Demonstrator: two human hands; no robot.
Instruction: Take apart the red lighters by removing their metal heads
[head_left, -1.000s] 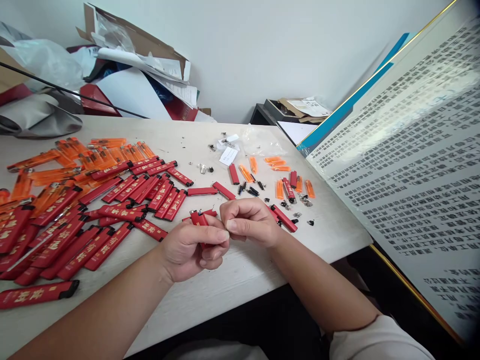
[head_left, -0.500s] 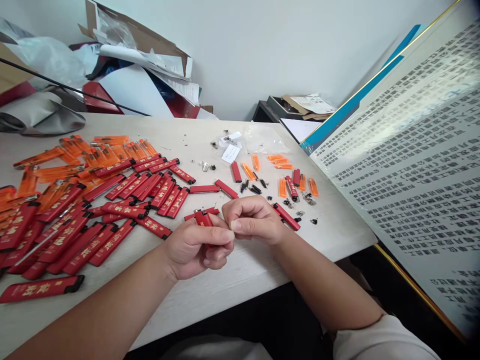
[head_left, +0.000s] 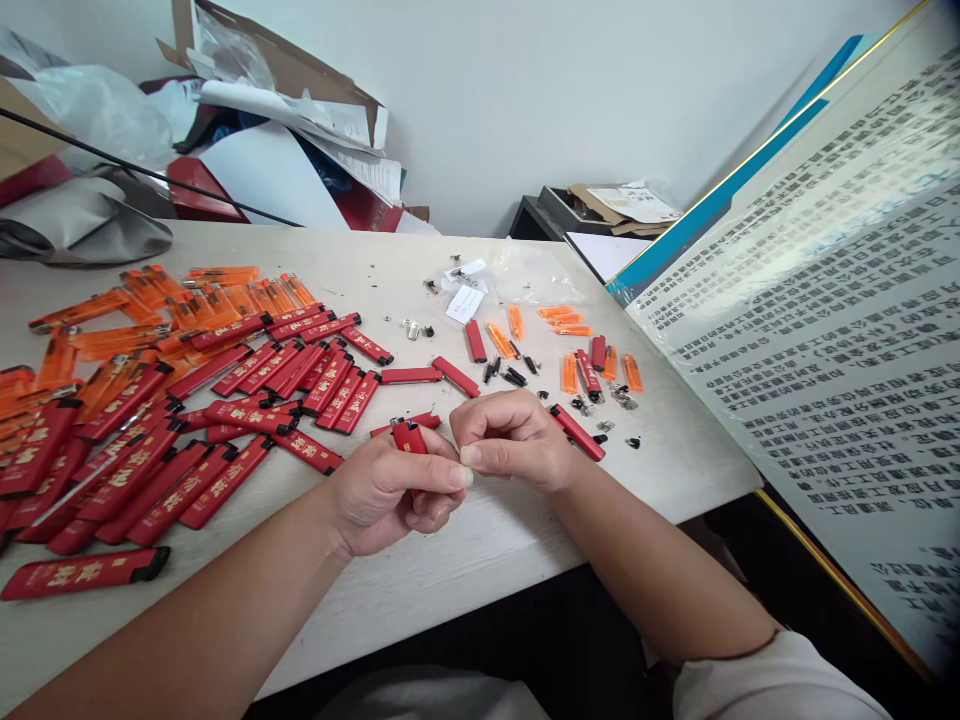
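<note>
My left hand (head_left: pixel 401 490) is closed around a red lighter (head_left: pixel 409 438), whose top end sticks up beside the thumb. Fingertips of my right hand (head_left: pixel 514 440) are pinched together and touch the left thumb and fingertips; whatever they hold is too small or hidden to make out. Another red lighter (head_left: pixel 426 421) lies just behind the hands. Many red lighters with gold lettering (head_left: pixel 225 485) are piled on the left of the table (head_left: pixel 420 610), with orange see-through lighters (head_left: pixel 214 305) behind them.
Small black parts (head_left: pixel 515 377), loose orange bodies (head_left: pixel 570 375) and a red body (head_left: pixel 577 433) are scattered right of centre. A clear plastic bag (head_left: pixel 536 275) and a white label (head_left: pixel 464 303) lie farther back. A large printed board (head_left: pixel 825 300) leans at the right.
The view has shifted slightly. Both hands stay close together with the red lighter in my left hand; my right hand sits slightly farther right.
</note>
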